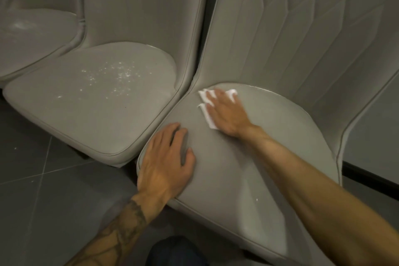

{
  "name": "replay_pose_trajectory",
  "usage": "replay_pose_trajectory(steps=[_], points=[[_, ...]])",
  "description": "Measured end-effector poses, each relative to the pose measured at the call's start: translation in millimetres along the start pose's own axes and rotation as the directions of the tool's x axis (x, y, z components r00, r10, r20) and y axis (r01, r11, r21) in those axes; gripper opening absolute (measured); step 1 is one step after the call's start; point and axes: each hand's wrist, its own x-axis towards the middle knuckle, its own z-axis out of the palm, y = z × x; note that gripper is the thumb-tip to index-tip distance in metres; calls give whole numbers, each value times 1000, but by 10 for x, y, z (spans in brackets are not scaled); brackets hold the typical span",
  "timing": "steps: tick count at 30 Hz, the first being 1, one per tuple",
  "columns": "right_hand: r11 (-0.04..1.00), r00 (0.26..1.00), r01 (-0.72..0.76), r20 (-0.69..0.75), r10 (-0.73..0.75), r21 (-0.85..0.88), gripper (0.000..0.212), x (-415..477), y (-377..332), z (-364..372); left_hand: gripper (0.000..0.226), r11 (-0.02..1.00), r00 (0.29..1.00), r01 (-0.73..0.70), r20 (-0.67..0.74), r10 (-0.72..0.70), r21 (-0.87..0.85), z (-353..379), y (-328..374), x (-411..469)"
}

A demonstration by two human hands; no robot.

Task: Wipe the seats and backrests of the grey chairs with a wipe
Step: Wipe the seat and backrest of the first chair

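On the head camera I'm seeing the right hand [226,112] lying flat on the white wipe [209,118], fingers straight and slightly spread. It is pressing the wipe onto the back left part of the nearest grey chair's seat [259,168], close under the backrest [302,28]. The left hand [166,157] is resting on that seat's left edge, fingers together and gently bent, gripping nothing. The neighbouring seat [75,114] is showing white specks [116,73].

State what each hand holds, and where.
The right hand presses the white wipe flat on the seat, palm over its middle. The left hand rests on the seat, holding nothing.
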Motion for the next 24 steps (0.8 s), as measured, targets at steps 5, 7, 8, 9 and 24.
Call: replay_pose_trajectory(steps=[5, 7, 8, 9, 24], points=[[991, 988, 115, 99, -121, 68, 53, -341, 64, 22, 51, 1000, 1000, 8, 17, -8, -18, -16, -29, -6], [999, 993, 29, 117, -33, 36, 52, -541, 421, -61, 51, 1000, 1000, 4, 28, -3, -17, -23, -18, 0], [997, 988, -55, 148, 47, 56, 52, -647, 605, -103, 51, 1000, 1000, 1, 27, -1, -14, -29, -18, 2], [984, 976, -145, 179, 126, 98, 52, -752, 756, -154, 50, 1000, 1000, -4, 24, 4, -8, -30, -17, 5], [995, 995, -85, 55, 83, 42, 52, -1186, 762, -254, 54, 1000, 998, 15, 68, -15, 6, -59, -10, -8]])
